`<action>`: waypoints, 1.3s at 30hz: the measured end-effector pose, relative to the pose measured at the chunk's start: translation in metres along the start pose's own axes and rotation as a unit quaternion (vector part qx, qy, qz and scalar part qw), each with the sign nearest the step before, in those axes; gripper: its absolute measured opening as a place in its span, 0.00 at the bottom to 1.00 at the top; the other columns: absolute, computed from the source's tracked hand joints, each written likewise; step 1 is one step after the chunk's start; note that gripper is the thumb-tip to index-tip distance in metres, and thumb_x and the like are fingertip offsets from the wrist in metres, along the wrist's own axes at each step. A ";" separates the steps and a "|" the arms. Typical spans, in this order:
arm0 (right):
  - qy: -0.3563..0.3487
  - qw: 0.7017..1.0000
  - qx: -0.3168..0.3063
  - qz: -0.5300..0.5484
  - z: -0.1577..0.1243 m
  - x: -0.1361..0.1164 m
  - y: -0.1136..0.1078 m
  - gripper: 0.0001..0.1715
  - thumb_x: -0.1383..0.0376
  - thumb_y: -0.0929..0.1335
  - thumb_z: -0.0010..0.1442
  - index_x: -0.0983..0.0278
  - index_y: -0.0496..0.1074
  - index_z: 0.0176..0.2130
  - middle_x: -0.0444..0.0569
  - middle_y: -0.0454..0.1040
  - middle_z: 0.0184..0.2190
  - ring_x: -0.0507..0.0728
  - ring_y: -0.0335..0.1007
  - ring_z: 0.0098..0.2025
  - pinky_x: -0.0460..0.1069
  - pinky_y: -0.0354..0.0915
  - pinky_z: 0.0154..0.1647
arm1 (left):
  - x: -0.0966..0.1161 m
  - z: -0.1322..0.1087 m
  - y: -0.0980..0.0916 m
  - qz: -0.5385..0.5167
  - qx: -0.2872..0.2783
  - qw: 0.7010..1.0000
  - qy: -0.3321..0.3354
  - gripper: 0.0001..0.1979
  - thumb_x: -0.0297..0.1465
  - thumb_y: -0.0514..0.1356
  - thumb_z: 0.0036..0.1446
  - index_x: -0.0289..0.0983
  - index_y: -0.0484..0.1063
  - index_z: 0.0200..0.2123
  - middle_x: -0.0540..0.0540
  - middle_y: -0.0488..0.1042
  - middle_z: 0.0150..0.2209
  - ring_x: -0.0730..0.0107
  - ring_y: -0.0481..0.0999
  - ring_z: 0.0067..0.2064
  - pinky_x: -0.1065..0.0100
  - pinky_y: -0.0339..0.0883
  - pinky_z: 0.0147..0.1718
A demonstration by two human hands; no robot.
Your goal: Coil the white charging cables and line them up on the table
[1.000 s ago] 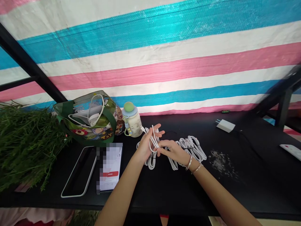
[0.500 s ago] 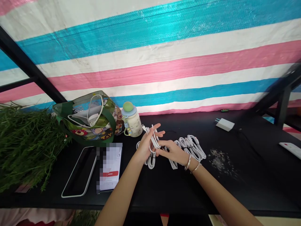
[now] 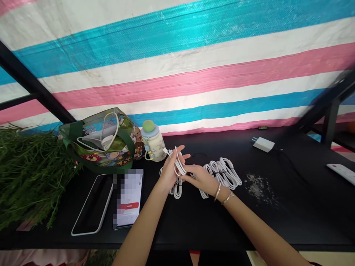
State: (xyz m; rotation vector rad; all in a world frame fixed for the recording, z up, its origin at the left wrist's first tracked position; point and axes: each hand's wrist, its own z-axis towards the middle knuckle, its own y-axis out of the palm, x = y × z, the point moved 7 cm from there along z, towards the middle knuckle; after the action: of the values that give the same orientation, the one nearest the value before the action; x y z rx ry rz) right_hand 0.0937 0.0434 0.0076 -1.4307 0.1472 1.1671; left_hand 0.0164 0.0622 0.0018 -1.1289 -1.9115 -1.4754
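Head view. My left hand (image 3: 168,173) is half open, fingertips extended, with the loops of a white cable (image 3: 179,165) lying across the palm and fingers; its plug end (image 3: 165,150) projects beyond the thumb. My right hand (image 3: 202,180) is nearly closed, thumb and forefinger meeting at the near end of those loops. In my judgement, the spread fingers give the coil its shape while the pinch stops it from slipping.

Just right of and partly behind my right hand lie coiled cables (image 3: 226,173), bound at the middle, presumably so each stays separate. Another bundle (image 3: 176,190) sits below my left hand on the surface (image 3: 216,225), partly hidden by it.

Left of my hands stand a bottle (image 3: 157,148), nearest, and a bag (image 3: 111,157); a lit phone (image 3: 128,216) lies beside my left forearm. A charger (image 3: 264,144) and pale debris (image 3: 259,188) lie right of my right hand. Nothing visible obstructs the grip.
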 end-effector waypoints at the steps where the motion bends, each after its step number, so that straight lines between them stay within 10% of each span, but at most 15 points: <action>1: -0.001 1.000 0.001 0.010 0.000 0.000 0.000 0.11 0.65 0.65 0.60 0.63 0.64 0.26 0.46 0.71 0.25 0.55 0.66 0.29 0.48 0.60 0.33 | 0.001 0.000 0.000 0.002 0.001 1.000 0.000 0.14 0.39 0.58 0.58 0.36 0.76 0.42 0.49 0.69 0.20 0.59 0.76 0.46 0.73 0.65 0.28; 20: 0.003 0.980 0.011 0.201 0.001 -0.010 -0.007 0.18 0.56 0.64 0.58 0.63 0.66 0.23 0.45 0.72 0.20 0.54 0.69 0.25 0.49 0.65 0.31 | 0.003 -0.003 0.005 0.022 -0.040 0.999 0.007 0.13 0.38 0.58 0.58 0.34 0.75 0.39 0.46 0.69 0.21 0.56 0.73 0.53 0.78 0.66 0.22; 39: 0.016 0.978 0.116 0.175 -0.001 -0.005 -0.018 0.20 0.52 0.69 0.52 0.63 0.63 0.21 0.42 0.66 0.19 0.51 0.60 0.23 0.47 0.62 0.27 | 0.001 -0.003 0.007 -0.031 -0.029 0.999 -0.019 0.14 0.35 0.57 0.60 0.36 0.73 0.46 0.49 0.74 0.24 0.72 0.76 0.29 0.76 0.67 0.22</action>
State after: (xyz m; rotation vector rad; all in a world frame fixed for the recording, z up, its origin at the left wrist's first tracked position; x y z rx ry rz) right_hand 0.1036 0.0448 0.0230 -1.2463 0.5594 1.3625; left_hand 0.0211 0.0598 0.0072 -1.1393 -1.9576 -1.5634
